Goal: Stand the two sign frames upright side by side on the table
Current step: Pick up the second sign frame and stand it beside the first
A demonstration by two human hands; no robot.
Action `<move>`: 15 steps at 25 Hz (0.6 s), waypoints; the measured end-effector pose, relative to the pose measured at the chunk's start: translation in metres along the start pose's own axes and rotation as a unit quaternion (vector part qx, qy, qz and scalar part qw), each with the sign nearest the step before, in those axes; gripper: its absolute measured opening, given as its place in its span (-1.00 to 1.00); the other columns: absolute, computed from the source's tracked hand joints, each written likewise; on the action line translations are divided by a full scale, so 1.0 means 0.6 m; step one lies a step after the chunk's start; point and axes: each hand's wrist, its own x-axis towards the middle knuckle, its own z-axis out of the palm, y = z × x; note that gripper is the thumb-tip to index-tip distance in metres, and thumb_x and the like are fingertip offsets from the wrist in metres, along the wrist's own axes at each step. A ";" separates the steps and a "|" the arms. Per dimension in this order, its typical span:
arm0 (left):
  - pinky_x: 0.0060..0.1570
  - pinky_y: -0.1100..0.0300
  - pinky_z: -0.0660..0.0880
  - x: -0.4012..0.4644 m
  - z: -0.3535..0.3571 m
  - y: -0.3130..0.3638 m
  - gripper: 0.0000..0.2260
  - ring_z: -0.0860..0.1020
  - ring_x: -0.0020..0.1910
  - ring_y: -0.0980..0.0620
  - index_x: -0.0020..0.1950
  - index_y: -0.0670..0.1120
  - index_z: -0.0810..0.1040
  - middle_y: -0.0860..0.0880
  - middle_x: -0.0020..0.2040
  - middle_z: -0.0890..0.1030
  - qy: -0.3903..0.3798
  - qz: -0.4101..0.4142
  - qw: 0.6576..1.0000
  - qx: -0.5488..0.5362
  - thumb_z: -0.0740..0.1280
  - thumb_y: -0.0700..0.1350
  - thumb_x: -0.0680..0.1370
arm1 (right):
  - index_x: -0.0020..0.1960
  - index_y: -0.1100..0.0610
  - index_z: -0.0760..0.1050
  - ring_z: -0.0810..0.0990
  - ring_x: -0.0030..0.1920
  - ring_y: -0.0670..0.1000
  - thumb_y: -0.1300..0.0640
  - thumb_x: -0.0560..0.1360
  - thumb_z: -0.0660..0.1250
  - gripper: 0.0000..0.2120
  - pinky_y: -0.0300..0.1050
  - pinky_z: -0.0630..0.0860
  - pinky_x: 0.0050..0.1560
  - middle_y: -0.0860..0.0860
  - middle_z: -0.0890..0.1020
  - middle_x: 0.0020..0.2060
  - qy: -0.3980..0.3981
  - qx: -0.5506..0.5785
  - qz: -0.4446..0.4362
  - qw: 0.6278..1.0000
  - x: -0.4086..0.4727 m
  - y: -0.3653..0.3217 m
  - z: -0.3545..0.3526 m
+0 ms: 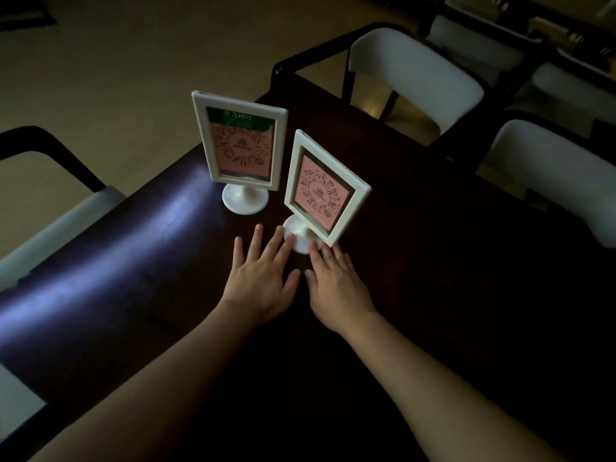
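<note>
Two white sign frames stand upright on round bases on the dark table. The far-left frame holds a pink code card with a green top band. The nearer right frame holds a pink code card and is turned at an angle. My left hand lies flat with fingers spread, its fingertips touching the nearer frame's base from the left. On the other side, my right hand lies flat too, its fingertips at the base's right edge. Neither hand grips anything.
White-cushioned chairs with dark frames stand around the table: one at the left, one beyond the far end and one at the right. The table's far-left edge runs close behind the left frame. A pale floor lies beyond.
</note>
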 end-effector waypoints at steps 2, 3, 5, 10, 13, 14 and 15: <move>0.49 -0.24 -0.22 0.005 -0.004 -0.014 -0.36 -0.23 0.57 -0.12 0.61 0.06 -0.07 0.03 0.63 -0.04 0.000 0.005 1.000 -0.004 -0.02 0.23 0.58 | 0.62 0.14 -0.01 -0.06 0.60 0.13 0.00 0.68 0.02 -0.45 0.10 -0.05 0.54 0.12 0.10 0.61 0.001 0.007 0.005 1.000 0.009 -0.011 0.003; 0.49 -0.24 -0.22 0.008 -0.005 -0.018 -0.36 -0.22 0.57 -0.12 0.61 0.05 -0.07 0.03 0.63 -0.04 -0.001 0.009 1.000 -0.004 -0.02 0.23 0.58 | 0.62 0.13 0.00 -0.07 0.60 0.12 0.01 0.69 0.03 -0.45 0.10 -0.05 0.54 0.11 0.09 0.61 0.001 0.012 0.009 1.000 0.012 -0.014 0.004; 0.48 -0.24 -0.22 0.011 -0.007 -0.027 -0.36 -0.22 0.57 -0.13 0.62 0.05 -0.06 0.02 0.63 -0.03 -0.002 0.018 1.000 -0.005 -0.02 0.23 0.58 | 0.62 0.12 0.00 -0.07 0.60 0.12 0.02 0.68 0.03 -0.45 0.11 -0.05 0.54 0.10 0.08 0.61 0.005 0.016 0.018 1.000 0.016 -0.021 0.006; 0.49 -0.24 -0.20 0.013 -0.013 -0.041 -0.34 -0.21 0.57 -0.14 0.61 0.04 -0.08 0.00 0.63 -0.05 -0.019 0.044 0.999 0.004 -0.01 0.24 0.57 | 0.62 0.11 0.00 -0.06 0.60 0.11 0.03 0.68 0.04 -0.45 0.12 -0.03 0.54 0.09 0.09 0.61 0.003 0.007 0.036 0.999 0.014 -0.028 0.004; 0.49 -0.23 -0.19 0.010 -0.025 -0.048 -0.33 -0.23 0.57 -0.13 0.61 0.07 -0.11 0.01 0.63 -0.07 -0.039 0.046 0.998 0.017 0.01 0.26 0.58 | 0.62 0.07 -0.08 -0.08 0.60 0.10 0.00 0.68 0.04 -0.43 0.11 -0.05 0.55 0.06 0.03 0.62 -0.023 0.004 0.047 0.999 0.014 -0.028 -0.005; 0.49 -0.24 -0.19 0.006 -0.029 -0.049 -0.33 -0.23 0.57 -0.13 0.61 0.07 -0.11 0.01 0.63 -0.07 -0.042 0.041 0.998 0.019 0.02 0.26 0.57 | 0.62 0.05 -0.11 -0.09 0.60 0.10 -0.02 0.68 0.04 -0.41 0.12 -0.05 0.55 0.06 0.01 0.63 -0.033 0.005 0.050 0.998 0.012 -0.027 -0.010; 0.49 -0.26 -0.19 0.000 -0.036 -0.049 -0.33 -0.22 0.57 -0.13 0.61 0.07 -0.11 0.01 0.63 -0.06 -0.042 0.034 0.998 0.020 0.02 0.27 0.57 | 0.62 0.04 -0.13 -0.09 0.60 0.11 -0.04 0.68 0.05 -0.39 0.13 -0.04 0.55 0.05 0.00 0.63 -0.043 0.007 0.052 0.998 0.006 -0.027 -0.017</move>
